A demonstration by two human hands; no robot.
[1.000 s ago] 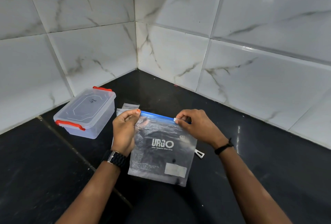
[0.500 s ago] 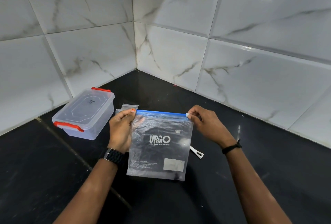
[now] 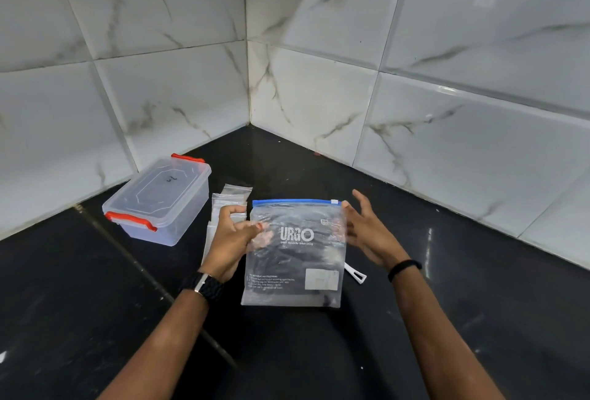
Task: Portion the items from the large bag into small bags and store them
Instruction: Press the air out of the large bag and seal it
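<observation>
A large clear zip bag [image 3: 295,256] with a blue slider strip and white "URGO" print is upright above the black counter. My left hand [image 3: 231,240] pinches its left edge just below the zip strip; some fingers show through the plastic. My right hand [image 3: 367,233] hovers beside the bag's right edge with fingers spread and holds nothing. The white slider tab sits at the strip's right end. A stack of small clear bags [image 3: 228,208] lies flat on the counter behind my left hand. What the large bag holds is unclear.
A clear plastic box [image 3: 159,201] with a lid and red clips stands at the left by the wall. A small white plastic piece [image 3: 356,275] lies on the counter behind the bag's right side. White marble tiles meet in a corner behind.
My right hand slid along the zip strip to its right end, then let go and spread its fingers. My left hand shifted from the top corner down the left edge.
</observation>
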